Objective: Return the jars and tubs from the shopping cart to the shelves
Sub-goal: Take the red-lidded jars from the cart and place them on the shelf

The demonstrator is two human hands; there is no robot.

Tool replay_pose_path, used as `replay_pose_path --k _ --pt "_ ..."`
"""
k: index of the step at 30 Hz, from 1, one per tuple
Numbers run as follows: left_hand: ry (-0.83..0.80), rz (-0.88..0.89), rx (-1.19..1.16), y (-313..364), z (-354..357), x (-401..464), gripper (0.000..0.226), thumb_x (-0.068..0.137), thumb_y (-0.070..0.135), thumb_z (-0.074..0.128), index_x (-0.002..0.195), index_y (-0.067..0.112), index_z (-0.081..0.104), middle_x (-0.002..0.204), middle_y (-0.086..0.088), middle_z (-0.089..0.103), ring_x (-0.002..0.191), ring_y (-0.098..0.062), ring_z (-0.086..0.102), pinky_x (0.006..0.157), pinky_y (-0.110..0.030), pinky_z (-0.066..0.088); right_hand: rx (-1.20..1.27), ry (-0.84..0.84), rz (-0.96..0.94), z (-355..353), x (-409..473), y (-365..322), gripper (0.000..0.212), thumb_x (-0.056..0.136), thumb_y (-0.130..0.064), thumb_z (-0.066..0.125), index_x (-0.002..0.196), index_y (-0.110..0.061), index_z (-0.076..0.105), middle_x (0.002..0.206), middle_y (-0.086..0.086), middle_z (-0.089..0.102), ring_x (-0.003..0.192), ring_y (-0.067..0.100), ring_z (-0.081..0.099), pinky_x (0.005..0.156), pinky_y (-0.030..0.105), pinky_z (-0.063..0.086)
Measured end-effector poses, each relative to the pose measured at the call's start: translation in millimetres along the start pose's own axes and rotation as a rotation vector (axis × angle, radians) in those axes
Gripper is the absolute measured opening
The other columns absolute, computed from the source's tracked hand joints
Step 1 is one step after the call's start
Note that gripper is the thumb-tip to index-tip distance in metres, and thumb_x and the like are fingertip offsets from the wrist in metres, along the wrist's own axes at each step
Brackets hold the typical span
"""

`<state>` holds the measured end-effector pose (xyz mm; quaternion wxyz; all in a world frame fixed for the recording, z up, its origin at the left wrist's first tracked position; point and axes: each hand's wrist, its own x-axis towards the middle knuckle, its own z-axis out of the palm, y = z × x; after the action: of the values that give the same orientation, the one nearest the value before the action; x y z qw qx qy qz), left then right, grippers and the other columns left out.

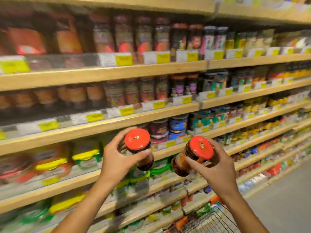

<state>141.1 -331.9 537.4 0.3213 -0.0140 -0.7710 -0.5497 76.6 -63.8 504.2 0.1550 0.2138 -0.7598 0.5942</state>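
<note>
Fingers (139, 155) of the left hand (116, 158) curl round a dark jar with a red lid (137, 139), while the right hand (213, 167) grips a second red-lidded jar (201, 147) tilted toward it, both jars held up in the air, close together but apart. Below the right forearm shows a corner of the wire shopping cart (212, 219). Beyond stand blurred wooden shelves (117, 71) stocked with jars and tubs behind yellow price tags (124, 60).

Wooden shelves (104, 74) packed: jars (144, 39), tubs (85, 157) (blurred).
</note>
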Motion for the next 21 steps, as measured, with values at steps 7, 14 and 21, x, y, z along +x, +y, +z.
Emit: replay_pose_path --k 7,14,21 --pt "0.158 -0.024 0.054 -0.7 -132.7 -36.7 0.075 0.049 0.046 0.091 0.119 0.034 0.065 0.116 0.014 0.072 0.109 -0.007 0.067 0.091 -0.022 0.053 0.087 -0.102 -0.131 104.2 -16.3 -70.8 0.072 0.058 -0.062 0.087 0.121 -0.041 0.059 0.115 -0.039 0.061 0.108 -0.013 0.059 0.09 0.008 0.047" --pt "0.305 -0.005 0.106 16.4 -232.9 -76.1 0.073 0.052 0.035 0.098 0.118 0.033 0.066 0.113 0.016 0.072 0.106 -0.003 0.068 0.086 -0.014 0.051 0.184 -0.21 -0.208 189.2 -35.2 -122.2 0.069 0.06 -0.045 0.093 0.122 -0.032 0.064 0.114 -0.02 0.07 0.106 0.002 0.067 0.09 0.015 0.051" --pt "0.392 -0.007 0.177 36.4 -299.2 -107.8 0.077 0.053 0.031 0.092 0.124 0.034 0.063 0.117 0.023 0.069 0.112 0.002 0.063 0.09 -0.015 0.052 0.242 -0.299 -0.289 244.4 -47.0 -167.8 0.073 0.059 -0.046 0.091 0.124 -0.035 0.062 0.116 -0.024 0.068 0.111 0.001 0.064 0.093 0.019 0.052"
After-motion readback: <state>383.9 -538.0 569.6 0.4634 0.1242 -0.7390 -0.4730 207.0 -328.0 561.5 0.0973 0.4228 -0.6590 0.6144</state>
